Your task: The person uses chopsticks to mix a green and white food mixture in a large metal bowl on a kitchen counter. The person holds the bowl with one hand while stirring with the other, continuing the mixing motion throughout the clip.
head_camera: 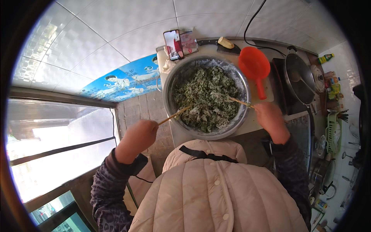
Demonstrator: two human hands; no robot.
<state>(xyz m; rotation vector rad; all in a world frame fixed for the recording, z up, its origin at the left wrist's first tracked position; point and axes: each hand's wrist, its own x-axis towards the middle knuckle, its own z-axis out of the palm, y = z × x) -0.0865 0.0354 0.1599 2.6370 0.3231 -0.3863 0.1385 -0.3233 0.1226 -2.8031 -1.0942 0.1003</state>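
A wide stainless steel basin [246,95] stands on the counter before me. Chopped leafy greens [204,90] coated in white flour fill it, and loose flour clings to its inner wall. My left hand [142,134] grips a wooden chopstick [174,115] whose tip rests in the greens at the basin's left side. From the right, my right hand [269,117] grips another wooden chopstick [241,102], its tip in the greens with some of the mix stuck to it. Both hands are outside the basin's rim, and the right one looks slightly blurred.
Behind the basin lean a phone [174,45] and a plastic packet [189,42]. A knife [207,42] and a peeled root vegetable piece [225,43] lie beside them. At right are a red plastic ladle [255,65], a wok [298,78], a green rack [332,133] and several bottles [334,87].
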